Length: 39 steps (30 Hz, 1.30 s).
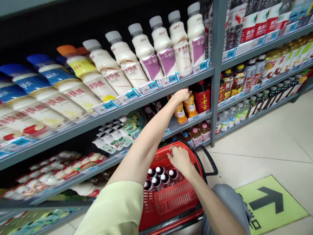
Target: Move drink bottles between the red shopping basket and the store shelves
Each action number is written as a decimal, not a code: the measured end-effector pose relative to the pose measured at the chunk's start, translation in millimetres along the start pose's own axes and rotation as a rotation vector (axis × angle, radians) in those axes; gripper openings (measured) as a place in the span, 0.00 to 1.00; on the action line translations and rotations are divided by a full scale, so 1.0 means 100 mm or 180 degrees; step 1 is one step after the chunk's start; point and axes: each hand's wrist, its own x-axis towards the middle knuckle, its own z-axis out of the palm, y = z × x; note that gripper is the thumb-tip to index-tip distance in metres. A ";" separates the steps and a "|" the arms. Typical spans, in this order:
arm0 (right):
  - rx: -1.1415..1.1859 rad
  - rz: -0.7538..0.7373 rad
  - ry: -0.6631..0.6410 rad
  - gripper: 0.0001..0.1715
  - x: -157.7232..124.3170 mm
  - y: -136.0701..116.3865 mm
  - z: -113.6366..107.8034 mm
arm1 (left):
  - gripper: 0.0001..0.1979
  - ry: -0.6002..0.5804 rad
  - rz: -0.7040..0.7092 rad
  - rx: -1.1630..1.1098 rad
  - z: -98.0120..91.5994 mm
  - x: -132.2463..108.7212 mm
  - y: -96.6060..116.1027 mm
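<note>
My left hand reaches across to the middle shelf, its fingers curled closed around the top of an orange juice bottle. The fingertips and the cap are hidden. A second orange juice bottle stands right beside it. Over the red shopping basket, my right hand hovers near the far rim, with loosely bent fingers apart and nothing visible in them. Inside the basket stand several dark bottles with white caps.
White milk drink bottles line the shelf above my left hand. Red drink bottles stand right of the juice. A grey shelf post rises beyond. The basket's black handle juts right, near a green floor arrow sign.
</note>
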 end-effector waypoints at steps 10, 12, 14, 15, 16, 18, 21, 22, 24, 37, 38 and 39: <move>-0.0152 -0.0016 -0.0082 0.17 -0.06 -0.03 -0.03 | 0.17 0.0075 0.0187 -0.0103 0.04 0.02 0.04; -0.0128 -0.0036 -0.0079 0.16 -0.06 -0.02 -0.02 | 0.16 0.0050 0.0226 -0.0052 0.04 0.02 0.03; -0.0090 -0.0054 -0.0081 0.16 -0.05 -0.01 -0.01 | 0.16 0.0021 0.0260 0.0002 0.03 0.03 0.01; -0.0079 -0.0063 -0.0083 0.16 -0.05 0.00 0.00 | 0.16 0.0011 0.0276 0.0022 0.03 0.03 0.00; -0.0082 -0.0067 -0.0079 0.16 -0.04 0.00 0.01 | 0.16 0.0003 0.0292 0.0038 0.03 0.03 -0.01; -0.0123 -0.0061 -0.0082 0.16 -0.04 -0.02 0.02 | 0.16 0.0000 0.0329 0.0064 0.02 0.01 -0.02; -0.0167 -0.0046 -0.0101 0.17 -0.03 -0.05 0.01 | 0.17 0.0030 0.0365 0.0065 0.01 -0.02 -0.01; -0.0176 -0.0047 -0.0109 0.17 -0.03 -0.06 0.01 | 0.17 0.0048 0.0362 0.0055 0.01 -0.03 0.00; -0.0199 -0.0055 -0.0115 0.18 -0.03 -0.07 0.02 | 0.17 0.0065 0.0350 0.0027 0.00 -0.05 0.02; -0.0297 -0.0030 -0.0160 0.17 -0.04 -0.06 0.02 | 0.23 0.0174 0.0197 0.0232 -0.01 -0.14 0.09; -0.0318 -0.0018 -0.0176 0.17 -0.05 -0.07 0.02 | 0.25 0.0178 0.0138 0.0266 -0.01 -0.18 0.12; -0.0338 -0.0001 -0.0193 0.17 -0.06 -0.07 0.01 | 0.27 0.0208 0.0101 0.0293 -0.01 -0.23 0.14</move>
